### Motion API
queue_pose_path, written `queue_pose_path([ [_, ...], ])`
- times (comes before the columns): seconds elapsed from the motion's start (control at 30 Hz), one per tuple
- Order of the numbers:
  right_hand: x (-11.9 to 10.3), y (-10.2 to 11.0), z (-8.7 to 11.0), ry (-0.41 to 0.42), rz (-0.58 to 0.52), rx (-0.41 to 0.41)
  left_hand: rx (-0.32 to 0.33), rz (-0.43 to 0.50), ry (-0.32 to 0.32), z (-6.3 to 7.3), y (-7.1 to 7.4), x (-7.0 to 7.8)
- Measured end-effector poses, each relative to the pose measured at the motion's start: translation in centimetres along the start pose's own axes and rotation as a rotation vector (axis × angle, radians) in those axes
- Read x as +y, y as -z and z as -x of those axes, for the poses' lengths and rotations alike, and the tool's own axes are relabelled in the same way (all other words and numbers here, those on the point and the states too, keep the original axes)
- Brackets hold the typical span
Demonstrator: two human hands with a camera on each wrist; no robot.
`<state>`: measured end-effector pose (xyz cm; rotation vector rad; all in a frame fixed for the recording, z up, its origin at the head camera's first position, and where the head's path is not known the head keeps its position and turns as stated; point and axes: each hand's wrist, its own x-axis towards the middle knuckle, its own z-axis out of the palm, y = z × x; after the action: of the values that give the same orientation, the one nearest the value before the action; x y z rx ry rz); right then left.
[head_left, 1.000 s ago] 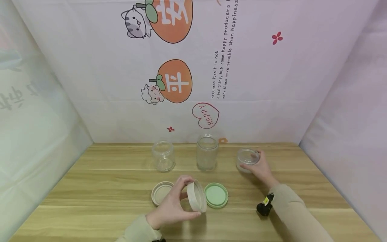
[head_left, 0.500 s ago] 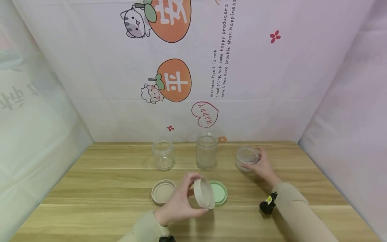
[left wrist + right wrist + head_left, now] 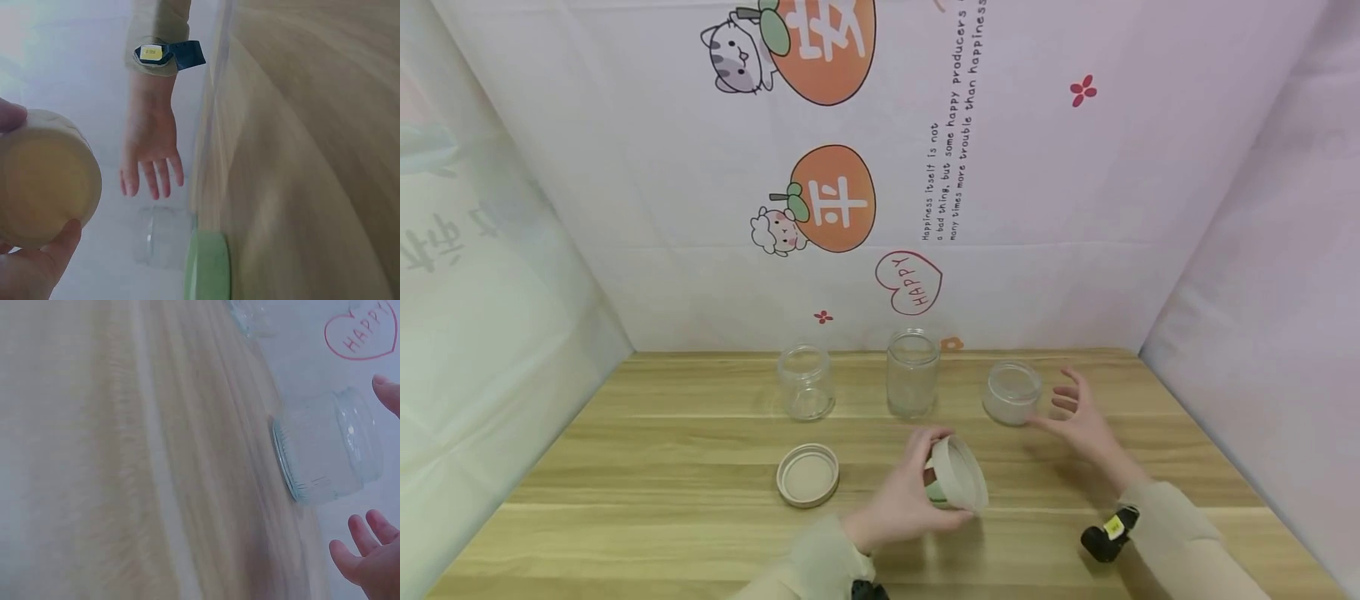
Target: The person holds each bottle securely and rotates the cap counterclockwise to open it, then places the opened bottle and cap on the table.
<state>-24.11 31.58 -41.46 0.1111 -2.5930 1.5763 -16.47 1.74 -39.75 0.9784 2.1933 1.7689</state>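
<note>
My left hand (image 3: 901, 500) grips a cream lid (image 3: 966, 477) by its edge, tilted above the table, thumb below and fingers above. Behind it a green lid (image 3: 936, 493) lies on the table, mostly hidden. In the left wrist view the held cream lid (image 3: 47, 181) shows its round face. My right hand (image 3: 1084, 425) is spread beside the short clear jar (image 3: 1012, 398); the thumb is near the jar's side, and whether it touches I cannot tell. In the right wrist view that jar (image 3: 319, 450) stands between thumb and fingers, with gaps on both sides.
A medium clear jar (image 3: 807, 387) and a tall clear jar (image 3: 913, 379) stand along the back of the wooden table (image 3: 647, 492). Another beige lid (image 3: 808, 475) lies inner side up in front of them. A printed cloth (image 3: 1015, 250) hangs behind.
My left hand has carried the cream lid to the right, over the green lid. My right hand has let go of the short jar and drawn back right, fingers spread.
</note>
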Motion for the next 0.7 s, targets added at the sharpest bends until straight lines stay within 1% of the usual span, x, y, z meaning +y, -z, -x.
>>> queue_pose_path([
  [0.17, -0.3, 0.1, 1.3, 0.048, 0.033, -0.024, -0.017, 0.054, 0.017, -1.3, -1.5, -0.6],
  [0.23, -0.5, 0.2, 1.8, 0.066, 0.046, -0.034, -0.016, 0.094, 0.023, -1.7, -2.0, -0.8],
  [0.3, -0.7, 0.3, 2.2, 0.081, 0.059, -0.044, 0.001, 0.129, 0.048, -2.1, -2.4, -0.9],
  [0.4, -0.9, 0.4, 2.9, 0.095, 0.072, -0.054, 0.043, 0.182, 0.111, -2.8, -2.9, -1.1],
  [0.47, -0.9, 0.6, 3.2, 0.1, 0.07, -0.059, 0.069, 0.173, 0.149, -3.1, -3.2, -1.3],
  [0.53, -0.8, 0.8, 3.5, 0.098, 0.065, -0.062, 0.086, 0.151, 0.167, -3.5, -3.5, -1.5],
  [0.7, -0.3, 1.5, 4.1, 0.078, 0.057, -0.054, 0.117, 0.066, 0.169, -4.3, -4.5, -1.8],
])
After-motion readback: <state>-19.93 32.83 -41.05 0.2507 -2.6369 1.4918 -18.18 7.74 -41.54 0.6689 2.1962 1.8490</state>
